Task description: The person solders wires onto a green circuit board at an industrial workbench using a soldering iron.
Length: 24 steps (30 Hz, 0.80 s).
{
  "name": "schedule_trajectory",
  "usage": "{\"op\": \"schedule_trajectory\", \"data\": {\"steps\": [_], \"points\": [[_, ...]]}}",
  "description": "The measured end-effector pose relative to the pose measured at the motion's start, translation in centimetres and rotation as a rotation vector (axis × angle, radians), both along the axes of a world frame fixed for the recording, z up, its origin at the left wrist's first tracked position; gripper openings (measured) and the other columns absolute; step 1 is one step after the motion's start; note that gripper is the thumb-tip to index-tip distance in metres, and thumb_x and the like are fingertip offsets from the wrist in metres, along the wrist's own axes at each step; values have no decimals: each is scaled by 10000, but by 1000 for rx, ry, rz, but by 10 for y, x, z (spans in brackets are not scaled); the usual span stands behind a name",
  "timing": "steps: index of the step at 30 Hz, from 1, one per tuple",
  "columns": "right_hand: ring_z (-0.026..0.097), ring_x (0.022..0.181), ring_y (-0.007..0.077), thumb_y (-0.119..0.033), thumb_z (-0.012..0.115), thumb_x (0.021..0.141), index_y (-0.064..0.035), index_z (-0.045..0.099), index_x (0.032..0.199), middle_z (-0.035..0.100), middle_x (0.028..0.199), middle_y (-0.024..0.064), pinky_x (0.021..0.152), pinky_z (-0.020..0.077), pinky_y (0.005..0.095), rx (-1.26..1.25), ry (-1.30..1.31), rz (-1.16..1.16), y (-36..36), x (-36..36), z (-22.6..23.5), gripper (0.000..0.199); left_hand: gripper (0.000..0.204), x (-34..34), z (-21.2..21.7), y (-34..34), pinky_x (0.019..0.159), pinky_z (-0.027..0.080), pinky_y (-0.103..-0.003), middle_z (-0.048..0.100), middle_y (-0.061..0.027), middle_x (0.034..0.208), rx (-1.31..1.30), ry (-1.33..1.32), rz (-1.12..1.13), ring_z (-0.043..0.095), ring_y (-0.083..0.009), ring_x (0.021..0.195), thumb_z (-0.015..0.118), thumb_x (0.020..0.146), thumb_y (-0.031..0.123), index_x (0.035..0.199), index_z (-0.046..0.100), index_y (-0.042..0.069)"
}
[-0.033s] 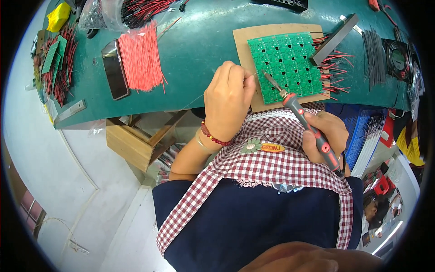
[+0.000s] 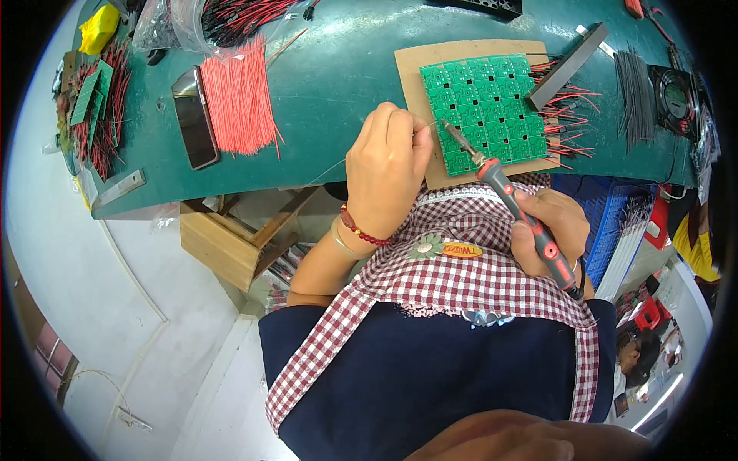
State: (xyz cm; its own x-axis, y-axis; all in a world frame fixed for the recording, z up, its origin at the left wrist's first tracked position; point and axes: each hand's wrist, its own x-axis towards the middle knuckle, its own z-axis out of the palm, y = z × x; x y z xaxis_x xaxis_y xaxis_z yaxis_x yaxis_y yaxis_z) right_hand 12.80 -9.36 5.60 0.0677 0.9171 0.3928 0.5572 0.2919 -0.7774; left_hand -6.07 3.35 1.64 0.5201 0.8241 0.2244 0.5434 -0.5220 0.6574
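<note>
Two hands at the bench edge, both busy at the green board (image 2: 487, 107), which lies flat on a cardboard sheet (image 2: 415, 65) on the green table (image 2: 330, 84). Right hand (image 2: 555, 223) is closed around the handle of a soldering iron (image 2: 513, 203), tip down on the board's near left corner. Left hand (image 2: 387, 165) is curled just left of that corner, fingertips pinched together, apparently on a thin solder wire (too fine to be sure, honestly).

As for anything just changing: both views show one and the same instant, so no shift to report. My read is a joint is being soldered at that corner.

Containers: a clear bag (image 2: 165, 23) at the top left holds red and black wires. The rest lies loose, a red wire bundle (image 2: 238, 96) beside a phone (image 2: 194, 115), red leads sticking out from the board's right side under a dark bar (image 2: 567, 65), black wires (image 2: 636, 92) further right.
</note>
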Motion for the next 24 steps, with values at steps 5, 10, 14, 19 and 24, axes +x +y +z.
{"op": "schedule_trajectory", "data": {"steps": [5, 10, 14, 19, 24], "points": [[556, 498, 194, -47, 706, 681, 27, 668, 1004, 572, 612, 61, 481, 441, 301, 5, -26, -22, 3, -5, -6, 333, 153, 2, -3, 2, 569, 483, -348, 568, -107, 751, 27, 5, -1, 592, -248, 651, 675, 757, -51, 798, 536, -2], [544, 481, 190, -44, 703, 681, 23, 665, 1000, 552, 595, 52, 461, 423, 303, -12, -45, 11, 4, -5, -3, 328, 156, 4, -4, 3, 571, 487, -350, 571, -111, 757, 15, 8, -6, 600, -255, 661, 680, 758, -48, 802, 538, 0], [519, 456, 187, -47, 697, 694, 25, 657, 998, 515, 563, 51, 441, 400, 310, -23, -51, 34, 3, -4, 1, 315, 155, 4, -3, 1, 575, 492, -351, 571, -114, 769, -6, -4, -25, 604, -261, 668, 675, 759, -56, 804, 536, -5], [510, 446, 184, -60, 700, 700, 31, 654, 995, 500, 550, 49, 433, 390, 312, -8, -45, 39, 4, -6, 1, 312, 155, 3, -3, -1, 578, 491, -355, 567, -117, 773, -16, -13, -42, 600, -264, 669, 670, 758, -64, 808, 534, -9], [511, 440, 184, -64, 705, 695, 33, 653, 992, 501, 547, 46, 428, 387, 309, -8, -64, 49, 2, -6, 3, 317, 147, 3, -2, -3, 587, 490, -359, 558, -123, 772, -33, -19, -55, 595, -270, 677, 658, 762, -70, 813, 532, -13]]}}
